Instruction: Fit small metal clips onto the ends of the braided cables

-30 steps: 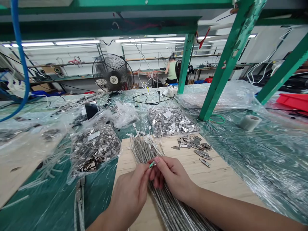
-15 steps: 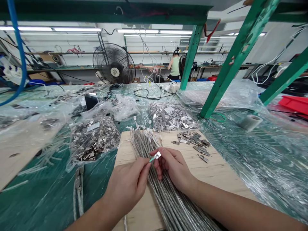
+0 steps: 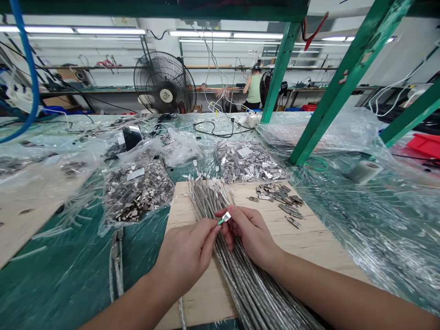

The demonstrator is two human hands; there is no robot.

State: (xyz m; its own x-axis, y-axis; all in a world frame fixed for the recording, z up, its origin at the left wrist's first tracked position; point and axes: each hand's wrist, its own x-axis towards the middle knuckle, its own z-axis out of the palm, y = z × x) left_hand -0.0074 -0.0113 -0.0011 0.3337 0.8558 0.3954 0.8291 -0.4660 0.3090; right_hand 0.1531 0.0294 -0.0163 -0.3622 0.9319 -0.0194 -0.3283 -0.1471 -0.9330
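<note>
My left hand (image 3: 187, 247) is closed in a pinch on a thin green wire end (image 3: 220, 222). Its green tip meets a small shiny metal connector shell (image 3: 226, 216), which the thumb and fingers of my right hand (image 3: 256, 236) grip. Whether the tip sits inside the shell I cannot tell. Both hands are above a thick bundle of silvery braided cables (image 3: 247, 288) lying on a wooden board (image 3: 202, 307). At the bundle's far end are small white connectors (image 3: 195, 163). Loose metal shells (image 3: 280, 195) lie on the board to the right.
Plastic bags of metal parts, one on the left (image 3: 137, 190) and one on the right (image 3: 249, 160), sit beyond the board. Pliers (image 3: 117, 261) lie at left. A green post (image 3: 343, 87) slants up at right, near a film roll (image 3: 365, 172). A fan (image 3: 165, 82) and a person (image 3: 254, 87) are behind.
The view has tilted down and shifted slightly. My hands keep their grip; less of the green length shows between my left fingertips and the metal shell.
</note>
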